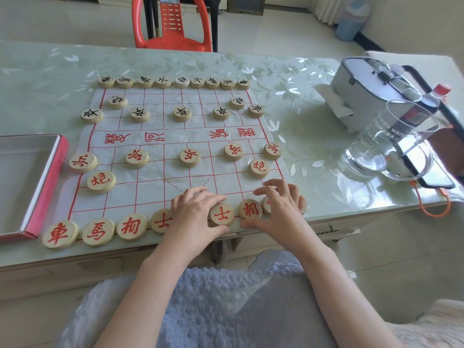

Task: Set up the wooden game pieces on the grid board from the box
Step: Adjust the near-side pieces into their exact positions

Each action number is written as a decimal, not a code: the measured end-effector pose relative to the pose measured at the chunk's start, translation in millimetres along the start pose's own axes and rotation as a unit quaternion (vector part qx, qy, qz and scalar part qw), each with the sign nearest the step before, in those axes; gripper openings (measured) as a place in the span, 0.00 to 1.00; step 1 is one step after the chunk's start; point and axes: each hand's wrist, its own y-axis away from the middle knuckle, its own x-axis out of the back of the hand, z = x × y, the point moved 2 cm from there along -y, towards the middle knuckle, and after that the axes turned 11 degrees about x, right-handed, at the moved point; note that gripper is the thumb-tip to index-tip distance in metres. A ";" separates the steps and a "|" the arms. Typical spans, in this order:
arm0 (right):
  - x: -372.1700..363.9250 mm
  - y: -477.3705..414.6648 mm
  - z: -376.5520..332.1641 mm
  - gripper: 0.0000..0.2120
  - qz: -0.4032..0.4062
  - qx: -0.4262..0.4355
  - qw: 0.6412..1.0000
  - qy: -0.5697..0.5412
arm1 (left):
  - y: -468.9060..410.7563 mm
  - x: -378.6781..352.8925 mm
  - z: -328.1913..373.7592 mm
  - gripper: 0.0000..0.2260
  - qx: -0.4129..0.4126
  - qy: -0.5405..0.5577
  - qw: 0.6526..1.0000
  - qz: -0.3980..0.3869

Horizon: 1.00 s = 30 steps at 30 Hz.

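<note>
Item: grid board (155, 172), a thin white sheet with red lines, lying flat on the glass-covered worktop (37, 84).

Black-lettered wooden pieces (173, 82): nine are sitting in a row along the far edge. Two more and a rank of five are standing nearer the middle.

Red-lettered wooden pieces (60, 234): these are lining the near edge. A rank of five and two single pieces are standing further in. The outer pieces of both ranks are sitting at or just off the sheet's side edges.

Left hand (198, 212): it is lying over the middle of the near row and hiding the piece beneath. Its fingers (193, 194) are resting close together, lightly bent. Whether they are gripping that piece cannot be told. The thumb is touching the near side of the red piece (221, 214) just to its right.

Right hand (278, 207): it is arching over the right end of the near row and partly covering the last pieces there. Its fingers (273, 183) are spreading wide and gripping nothing that shows. The thumb is stretching along the board's near edge.

Box (47, 187): pink-sided, it is sitting open on the worktop just left of the board.

Also present: a glass jug (401, 146), a water bottle (426, 101), a phone (426, 169) and a grey case (364, 81) are standing at the right of the worktop. A red chair (173, 26) is standing beyond the far edge.
</note>
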 end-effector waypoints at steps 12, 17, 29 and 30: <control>31.5 39.1 47.5 0.29 0.061 -0.032 0.993 -0.097 | -11.6 -17.7 35.2 0.26 -0.064 0.016 0.997 0.026; 29.0 16.1 42.8 0.29 -0.021 0.030 0.998 -0.045 | -15.6 -26.5 37.8 0.28 -0.061 -0.012 0.998 0.016; 10.3 17.6 43.6 0.23 0.031 0.016 0.999 -0.012 | -16.0 -30.5 35.2 0.23 -0.054 -0.010 0.998 0.023; 10.3 17.8 43.8 0.23 0.032 0.015 0.999 -0.010 | -15.9 -30.6 35.2 0.23 -0.054 -0.011 0.998 0.024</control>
